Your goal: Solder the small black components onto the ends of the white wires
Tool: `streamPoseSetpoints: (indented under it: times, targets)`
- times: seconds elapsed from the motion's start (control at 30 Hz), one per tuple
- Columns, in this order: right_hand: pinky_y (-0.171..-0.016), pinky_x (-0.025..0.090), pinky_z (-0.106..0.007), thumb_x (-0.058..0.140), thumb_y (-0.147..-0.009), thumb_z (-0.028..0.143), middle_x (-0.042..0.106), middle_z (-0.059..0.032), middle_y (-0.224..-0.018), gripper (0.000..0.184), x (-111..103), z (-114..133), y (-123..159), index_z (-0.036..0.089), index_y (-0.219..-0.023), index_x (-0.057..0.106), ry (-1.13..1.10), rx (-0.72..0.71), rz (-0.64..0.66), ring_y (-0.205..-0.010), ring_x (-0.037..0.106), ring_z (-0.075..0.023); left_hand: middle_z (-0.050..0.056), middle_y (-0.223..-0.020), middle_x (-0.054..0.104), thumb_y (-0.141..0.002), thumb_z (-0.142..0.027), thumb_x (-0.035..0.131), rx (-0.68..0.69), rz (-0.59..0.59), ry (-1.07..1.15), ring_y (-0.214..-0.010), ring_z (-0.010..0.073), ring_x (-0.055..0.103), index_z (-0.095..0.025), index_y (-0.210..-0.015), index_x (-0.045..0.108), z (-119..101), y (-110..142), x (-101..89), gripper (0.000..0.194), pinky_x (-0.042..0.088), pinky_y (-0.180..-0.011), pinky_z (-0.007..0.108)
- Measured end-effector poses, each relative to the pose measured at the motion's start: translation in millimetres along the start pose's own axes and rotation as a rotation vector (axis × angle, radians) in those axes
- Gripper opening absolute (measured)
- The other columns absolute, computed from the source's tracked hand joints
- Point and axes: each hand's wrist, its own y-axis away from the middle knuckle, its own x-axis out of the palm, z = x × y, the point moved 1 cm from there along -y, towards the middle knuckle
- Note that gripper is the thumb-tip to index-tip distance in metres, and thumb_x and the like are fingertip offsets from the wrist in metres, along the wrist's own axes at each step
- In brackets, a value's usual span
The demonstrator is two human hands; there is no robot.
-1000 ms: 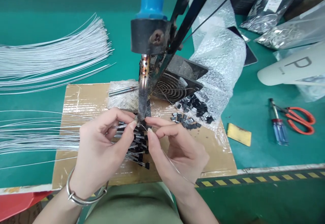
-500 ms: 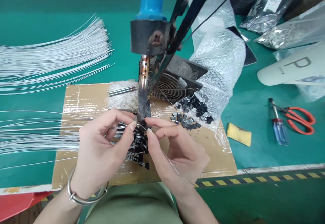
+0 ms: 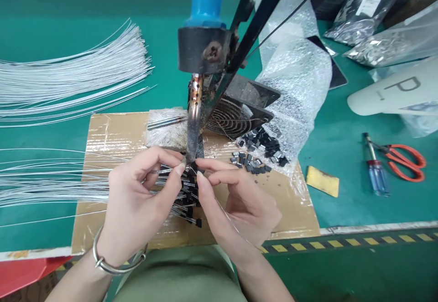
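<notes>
My left hand (image 3: 137, 201) pinches a thin white wire (image 3: 51, 188) between thumb and forefinger, its end held under the tip of a soldering iron (image 3: 193, 119) fixed upright in a black stand. My right hand (image 3: 236, 201) pinches a thin strand of solder wire (image 3: 226, 213) just right of the same tip. Between my hands lies a heap of wires ending in small black components (image 3: 186, 197), on a taped cardboard sheet (image 3: 112, 133).
Bundles of white wires (image 3: 68, 78) fan out at left. Loose black parts (image 3: 260, 151) lie by bubble wrap (image 3: 294, 83) and a black fan (image 3: 236, 115). A yellow sponge (image 3: 322, 181), screwdriver (image 3: 374, 167), red scissors (image 3: 405, 160) and plastic bags (image 3: 383, 42) sit at right.
Almost nothing: my right thumb and forefinger have edged slightly closer to the iron's tip; the view has shifted a few pixels.
</notes>
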Motion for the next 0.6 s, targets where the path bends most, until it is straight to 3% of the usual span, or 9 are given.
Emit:
streamPoseSetpoints:
  times: [0.6]
  targets:
    - [-0.083,0.068,-0.029,0.072,-0.087,0.003,0.083,-0.0071,-0.104,0.020,1.4,6.3,-1.9,0.021,-0.094,0.067,0.194,-0.134,-0.007,-0.091,0.081,-0.0181,-0.003,-0.093,0.078,-0.088,-0.022,0.073,0.008,-0.023,-0.045,-0.084,0.0150,0.072,-0.025,-0.081,0.073,-1.4,1.5,0.3,0.007,0.034,-0.048,0.026]
